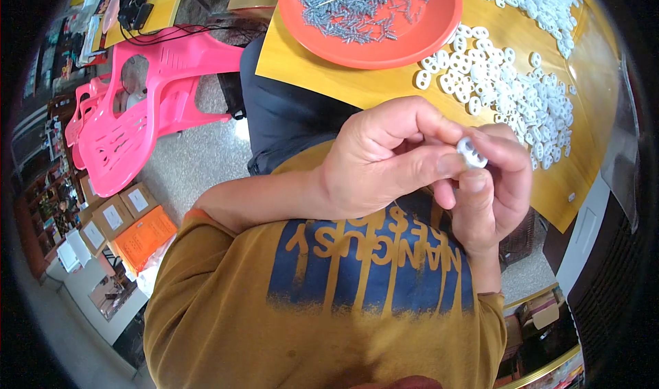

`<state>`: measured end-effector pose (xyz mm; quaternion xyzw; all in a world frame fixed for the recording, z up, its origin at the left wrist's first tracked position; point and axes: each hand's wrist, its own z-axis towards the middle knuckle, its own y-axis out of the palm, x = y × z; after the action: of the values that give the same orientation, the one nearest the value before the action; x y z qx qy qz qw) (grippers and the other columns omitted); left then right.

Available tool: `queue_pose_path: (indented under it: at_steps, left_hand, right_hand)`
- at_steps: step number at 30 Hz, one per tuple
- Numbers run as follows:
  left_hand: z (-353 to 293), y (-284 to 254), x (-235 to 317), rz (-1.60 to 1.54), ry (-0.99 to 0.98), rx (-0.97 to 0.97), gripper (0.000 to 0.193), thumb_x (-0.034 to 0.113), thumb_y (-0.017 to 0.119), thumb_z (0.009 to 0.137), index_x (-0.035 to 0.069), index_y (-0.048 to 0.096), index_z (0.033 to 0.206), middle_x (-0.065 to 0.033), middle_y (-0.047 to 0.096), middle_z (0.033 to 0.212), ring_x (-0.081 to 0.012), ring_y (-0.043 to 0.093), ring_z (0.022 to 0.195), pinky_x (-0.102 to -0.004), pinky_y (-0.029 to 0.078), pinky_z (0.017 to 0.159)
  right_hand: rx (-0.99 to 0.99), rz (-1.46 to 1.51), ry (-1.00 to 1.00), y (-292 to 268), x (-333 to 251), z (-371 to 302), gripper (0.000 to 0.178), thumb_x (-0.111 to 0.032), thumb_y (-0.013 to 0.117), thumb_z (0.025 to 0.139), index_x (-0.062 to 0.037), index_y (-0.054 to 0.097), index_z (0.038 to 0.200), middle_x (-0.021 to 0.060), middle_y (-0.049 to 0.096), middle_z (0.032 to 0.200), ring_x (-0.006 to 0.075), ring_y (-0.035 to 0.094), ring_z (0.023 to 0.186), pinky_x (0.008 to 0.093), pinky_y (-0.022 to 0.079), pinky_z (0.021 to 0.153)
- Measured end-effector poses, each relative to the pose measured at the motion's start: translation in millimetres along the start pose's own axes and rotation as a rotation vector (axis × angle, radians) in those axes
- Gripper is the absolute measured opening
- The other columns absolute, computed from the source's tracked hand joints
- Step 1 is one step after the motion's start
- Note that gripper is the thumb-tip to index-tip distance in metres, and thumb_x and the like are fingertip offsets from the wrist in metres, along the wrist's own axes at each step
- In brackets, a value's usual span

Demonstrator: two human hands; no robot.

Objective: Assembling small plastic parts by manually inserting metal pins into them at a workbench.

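Observation:
Just in front of my chest, both hands meet at a small white oval plastic piece with two holes. My left hand pinches its left side between thumb and forefinger. On the other side, the thumb and fingertips of my right hand close on the same piece. The fingers cover its edges, and whether a screw sits in it I cannot tell. Beyond my hands, many similar white pieces lie scattered on the yellow tabletop. A round red plate there holds a heap of grey screws.
A pink plastic chair stands on the floor at my left. Cardboard boxes and an orange package are stacked behind it. More white pieces form a pile at the far right. A dark basket shows under the table.

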<state>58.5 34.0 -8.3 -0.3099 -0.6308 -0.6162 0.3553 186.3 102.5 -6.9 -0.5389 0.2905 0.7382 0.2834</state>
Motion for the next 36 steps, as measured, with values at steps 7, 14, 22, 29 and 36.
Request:
queue_pose_path:
  at_steps: [7,14,22,29,36]
  left_hand:
    - [1,0,0,0.001,0.004,0.01,0.018,0.003,0.045,0.086,0.004,0.041,0.103,-0.0152,0.056,0.093,-0.0132,0.059,0.067,-0.0221,0.05,0.058]
    - [1,-1,-1,0.028,0.038,-0.018,0.02,0.003,0.045,0.086,0.003,0.04,0.105,-0.0142,0.056,0.094,-0.0128,0.059,0.069,-0.0225,0.05,0.059]
    - [0,-1,0,0.013,0.018,0.023,0.019,0.005,0.045,0.086,0.004,0.041,0.105,-0.0132,0.056,0.092,-0.0109,0.058,0.067,-0.0206,0.049,0.057]
    - [1,0,0,0.033,-0.015,0.033,0.017,0.006,0.045,0.087,0.003,0.042,0.103,-0.0124,0.057,0.091,-0.0099,0.057,0.067,-0.0193,0.048,0.057]
    - [4,0,1,0.036,-0.045,0.043,0.016,0.006,0.045,0.087,0.003,0.043,0.103,-0.0118,0.057,0.091,-0.0091,0.057,0.065,-0.0188,0.048,0.058]
  right_hand:
    - [-0.05,0.112,-0.056,-3,4,4,0.022,-0.001,0.049,0.082,0.0045,0.046,0.103,0.0094,0.045,0.087,0.0093,0.046,0.068,0.0195,0.04,0.059]
    - [-0.051,0.144,-0.124,-3,10,5,0.026,-0.001,0.051,0.081,0.005,0.046,0.105,0.0093,0.045,0.088,0.0089,0.045,0.068,0.0188,0.039,0.058]
    - [-0.016,0.13,-0.033,-3,6,3,0.023,-0.001,0.051,0.08,0.0049,0.048,0.102,0.0088,0.047,0.087,0.0106,0.046,0.073,0.021,0.039,0.065]
    - [-0.002,0.097,-0.057,-3,9,2,0.023,-0.001,0.052,0.08,0.0045,0.048,0.102,0.0085,0.047,0.086,0.0104,0.045,0.073,0.0203,0.038,0.064]
    - [-0.005,0.06,-0.058,-5,10,4,0.023,-0.001,0.052,0.08,0.0043,0.048,0.102,0.0085,0.047,0.087,0.0107,0.046,0.072,0.0202,0.039,0.064]
